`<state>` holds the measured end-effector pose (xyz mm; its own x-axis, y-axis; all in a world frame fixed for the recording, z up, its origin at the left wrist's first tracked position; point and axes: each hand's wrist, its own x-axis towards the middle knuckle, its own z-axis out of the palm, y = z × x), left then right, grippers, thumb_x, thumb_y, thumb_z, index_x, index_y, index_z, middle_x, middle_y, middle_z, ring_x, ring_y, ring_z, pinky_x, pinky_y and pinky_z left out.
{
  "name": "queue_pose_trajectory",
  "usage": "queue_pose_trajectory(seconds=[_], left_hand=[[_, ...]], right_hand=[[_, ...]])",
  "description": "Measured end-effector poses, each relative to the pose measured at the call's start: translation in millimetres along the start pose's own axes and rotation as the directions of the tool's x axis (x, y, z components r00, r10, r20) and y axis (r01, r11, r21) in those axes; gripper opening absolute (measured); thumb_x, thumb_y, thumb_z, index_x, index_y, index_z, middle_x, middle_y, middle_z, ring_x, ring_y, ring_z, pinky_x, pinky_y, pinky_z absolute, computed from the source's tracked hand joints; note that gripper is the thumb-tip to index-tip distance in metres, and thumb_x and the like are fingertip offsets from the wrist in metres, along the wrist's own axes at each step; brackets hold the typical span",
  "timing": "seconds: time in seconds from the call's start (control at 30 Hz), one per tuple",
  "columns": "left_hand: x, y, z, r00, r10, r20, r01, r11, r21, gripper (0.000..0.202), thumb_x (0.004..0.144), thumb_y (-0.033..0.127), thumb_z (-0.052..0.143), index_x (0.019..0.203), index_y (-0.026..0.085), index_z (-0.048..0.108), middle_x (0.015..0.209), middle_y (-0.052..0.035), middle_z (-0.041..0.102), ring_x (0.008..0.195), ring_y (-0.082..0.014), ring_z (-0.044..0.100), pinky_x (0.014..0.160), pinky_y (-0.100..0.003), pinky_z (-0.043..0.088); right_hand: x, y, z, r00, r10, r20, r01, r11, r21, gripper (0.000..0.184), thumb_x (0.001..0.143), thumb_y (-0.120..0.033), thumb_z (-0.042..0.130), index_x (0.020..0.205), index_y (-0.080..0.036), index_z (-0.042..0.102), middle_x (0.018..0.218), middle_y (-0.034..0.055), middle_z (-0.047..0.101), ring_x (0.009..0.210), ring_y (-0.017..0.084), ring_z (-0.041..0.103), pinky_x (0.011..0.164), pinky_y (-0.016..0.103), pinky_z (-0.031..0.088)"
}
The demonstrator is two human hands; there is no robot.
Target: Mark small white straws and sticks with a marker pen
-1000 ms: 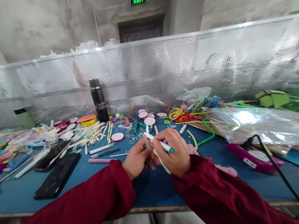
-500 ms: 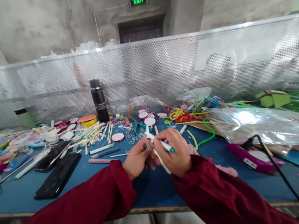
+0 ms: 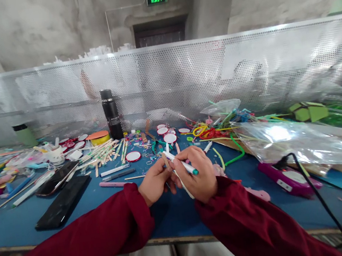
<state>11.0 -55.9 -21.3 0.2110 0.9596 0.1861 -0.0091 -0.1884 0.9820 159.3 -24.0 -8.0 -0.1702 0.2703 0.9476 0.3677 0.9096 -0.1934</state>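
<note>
Close in front of me, just over the near part of the blue table, my left hand (image 3: 155,184) pinches a flat wooden craft stick (image 3: 166,161) that points up and away. My right hand (image 3: 199,175) is closed around a white marker (image 3: 181,164) with a teal end, its other end slanting towards the stick. A pale, narrow strip (image 3: 184,185) runs down between the two hands; which fingers hold it I cannot tell. The marker's tip and the stick's lower end are hidden by fingers.
Two dark phones (image 3: 63,202) and several pens (image 3: 113,170) lie left. A black bottle (image 3: 112,116) stands behind scattered craft sticks (image 3: 105,155). On the right are pipe cleaners (image 3: 237,147), clear plastic bags (image 3: 285,141) and a purple corded device (image 3: 289,179). A perforated metal screen (image 3: 166,81) closes the back.
The view has turned slightly, so things sit a little further left. Both hands keep their grip on the stick and the marker, with hardly any movement.
</note>
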Motion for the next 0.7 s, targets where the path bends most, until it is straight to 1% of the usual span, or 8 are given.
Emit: queue_pose_trajectory(seconds=[0.13,0.27,0.5,0.6,0.7], left_hand=[[-0.1,-0.8,-0.3,1.000,-0.002,-0.004,0.002,1.000,0.004,0.049,0.088,0.066,0.057,0.096,0.019,0.045,0.067,-0.0002,0.068,0.045,-0.0096,0.059,0.040,-0.019,0.031],[-0.3,-0.9,0.0,1.000,-0.003,-0.008,0.003,1.000,0.003,0.049,0.089,0.066,0.057,0.099,0.019,0.047,0.067,-0.0002,0.068,0.044,-0.0095,0.058,0.040,-0.019,0.030],[0.0,0.0,-1.3,1.000,-0.014,-0.005,0.014,1.000,-0.011,0.051,0.087,0.068,0.059,0.097,0.019,0.047,0.067,-0.0012,0.069,0.045,-0.0107,0.060,0.040,-0.020,0.030],[0.4,1.1,-1.6,1.000,-0.019,0.001,0.019,1.000,-0.003,0.052,0.086,0.069,0.059,0.095,0.019,0.047,0.067,-0.0013,0.068,0.046,-0.0103,0.060,0.041,-0.020,0.030],[0.8,1.8,-1.3,1.000,-0.026,0.002,0.026,1.000,0.005,0.055,0.085,0.071,0.058,0.093,0.018,0.048,0.068,-0.0013,0.068,0.044,-0.0097,0.059,0.040,-0.020,0.030]], right_hand=[[-0.1,1.3,0.3,1.000,0.009,-0.009,-0.009,1.000,-0.017,0.016,0.093,-0.018,0.059,0.079,-0.024,0.056,0.072,-0.0008,0.065,0.072,0.018,0.059,0.078,0.038,0.046],[-0.7,2.3,0.5,1.000,0.000,-0.016,0.000,1.000,-0.011,0.015,0.093,-0.019,0.059,0.080,-0.024,0.056,0.073,-0.0008,0.066,0.072,0.018,0.059,0.078,0.037,0.046],[-1.7,0.9,-0.5,0.999,0.041,-0.010,-0.041,0.999,-0.021,0.014,0.093,-0.021,0.059,0.080,-0.025,0.057,0.073,0.0007,0.067,0.073,0.019,0.061,0.078,0.039,0.048],[-1.3,0.5,-0.9,0.999,0.035,-0.007,-0.035,0.999,-0.039,0.011,0.094,-0.022,0.059,0.084,-0.025,0.060,0.077,0.0015,0.068,0.076,0.020,0.063,0.079,0.039,0.049],[-0.2,1.3,-0.9,0.999,0.031,0.015,-0.031,0.998,-0.045,0.007,0.097,-0.023,0.058,0.094,-0.025,0.064,0.085,0.0028,0.072,0.083,0.021,0.066,0.082,0.039,0.049]])
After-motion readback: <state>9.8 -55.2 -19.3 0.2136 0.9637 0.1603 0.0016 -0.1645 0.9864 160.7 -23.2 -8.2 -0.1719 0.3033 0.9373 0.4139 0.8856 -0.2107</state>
